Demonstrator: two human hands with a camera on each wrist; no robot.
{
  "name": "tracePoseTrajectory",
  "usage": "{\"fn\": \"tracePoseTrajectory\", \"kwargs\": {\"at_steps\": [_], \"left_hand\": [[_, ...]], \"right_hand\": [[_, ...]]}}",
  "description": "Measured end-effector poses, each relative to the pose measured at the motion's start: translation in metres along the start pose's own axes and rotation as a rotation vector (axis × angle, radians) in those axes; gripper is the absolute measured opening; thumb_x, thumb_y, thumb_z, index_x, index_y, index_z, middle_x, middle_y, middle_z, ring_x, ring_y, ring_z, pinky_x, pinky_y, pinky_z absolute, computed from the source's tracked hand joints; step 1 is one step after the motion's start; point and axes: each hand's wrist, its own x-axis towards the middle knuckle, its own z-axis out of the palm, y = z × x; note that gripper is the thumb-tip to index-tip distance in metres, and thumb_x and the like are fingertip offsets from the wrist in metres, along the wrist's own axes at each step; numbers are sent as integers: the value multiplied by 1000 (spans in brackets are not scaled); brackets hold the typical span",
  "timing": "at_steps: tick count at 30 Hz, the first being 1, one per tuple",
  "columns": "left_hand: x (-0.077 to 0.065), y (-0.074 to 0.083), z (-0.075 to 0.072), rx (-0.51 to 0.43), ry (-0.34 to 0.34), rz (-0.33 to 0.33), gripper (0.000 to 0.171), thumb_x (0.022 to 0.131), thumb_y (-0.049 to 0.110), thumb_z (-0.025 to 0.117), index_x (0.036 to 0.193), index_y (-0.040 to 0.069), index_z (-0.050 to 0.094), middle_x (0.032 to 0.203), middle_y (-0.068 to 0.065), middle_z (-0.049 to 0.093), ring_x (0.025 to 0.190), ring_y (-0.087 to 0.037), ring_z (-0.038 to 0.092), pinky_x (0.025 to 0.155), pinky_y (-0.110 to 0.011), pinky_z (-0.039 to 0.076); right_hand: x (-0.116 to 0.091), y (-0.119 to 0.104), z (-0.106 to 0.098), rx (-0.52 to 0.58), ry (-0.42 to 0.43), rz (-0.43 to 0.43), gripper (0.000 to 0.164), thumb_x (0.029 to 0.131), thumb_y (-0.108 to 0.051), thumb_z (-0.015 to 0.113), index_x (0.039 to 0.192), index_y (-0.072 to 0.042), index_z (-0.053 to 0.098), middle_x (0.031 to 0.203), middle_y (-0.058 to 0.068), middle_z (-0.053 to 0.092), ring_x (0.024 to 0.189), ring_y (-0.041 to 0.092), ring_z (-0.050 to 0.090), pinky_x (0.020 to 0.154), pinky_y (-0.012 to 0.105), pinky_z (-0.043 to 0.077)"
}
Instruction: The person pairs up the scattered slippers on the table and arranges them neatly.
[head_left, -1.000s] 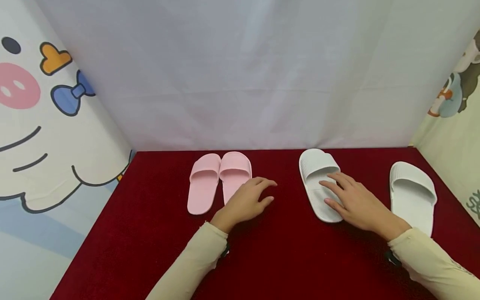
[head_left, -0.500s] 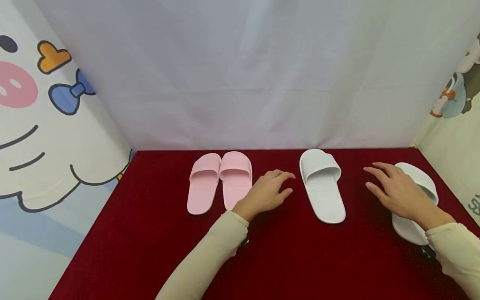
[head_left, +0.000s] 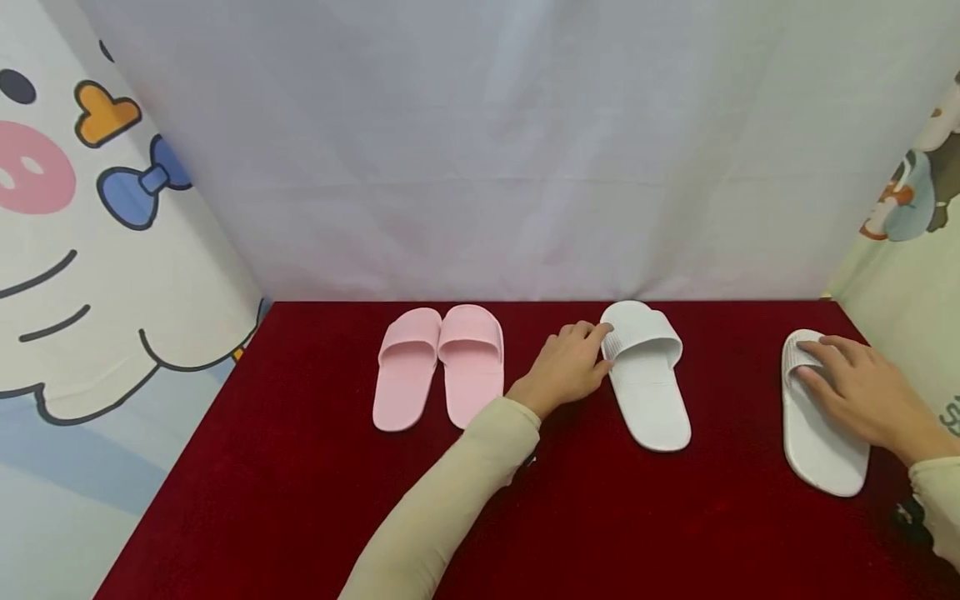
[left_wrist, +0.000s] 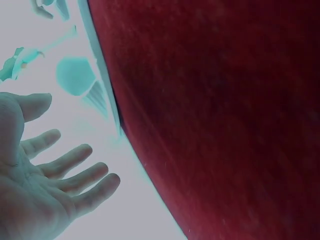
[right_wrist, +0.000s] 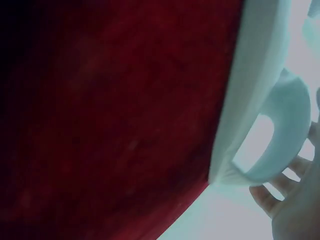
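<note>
Slipper (head_left: 652, 404), a white one, lies on red cloth (head_left: 637, 525) by my left hand (head_left: 567, 367); another white slipper (head_left: 823, 454) lies under my right hand (head_left: 866, 392). Both hands are loosely spread, and I can't tell if they touch. These look light and bendy, so I'd hold the wide straps (head_left: 645, 331).
</note>
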Motion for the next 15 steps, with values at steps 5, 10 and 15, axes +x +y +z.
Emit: {"fn": "tracePoseTrajectory", "kwargs": {"at_steps": [5,10,15], "left_hand": [[13,8,9,-5,0,-4,52,101,40,55,147,21,43,141,-6,53,126,-23,55,96,-37,52],[25,18,18,35,-1,-18,52,102,43,50,149,24,39,145,-7,48,130,-23,51,98,-37,50],[33,25,22,85,3,-21,53,102,45,49,150,25,38,145,-5,47,130,-22,49,96,-36,49]], "right_hand": [[-6,16,-1,-3,-59,59,50,106,-33,43,145,-2,37,131,39,42,110,62,45,85,71,35],[-9,23,1,-21,-97,91,54,107,-33,38,152,-5,27,127,42,42,104,64,49,78,71,39],[-9,23,5,-1,-89,86,51,107,-30,36,152,-6,28,127,44,42,106,64,48,81,73,39]]}}
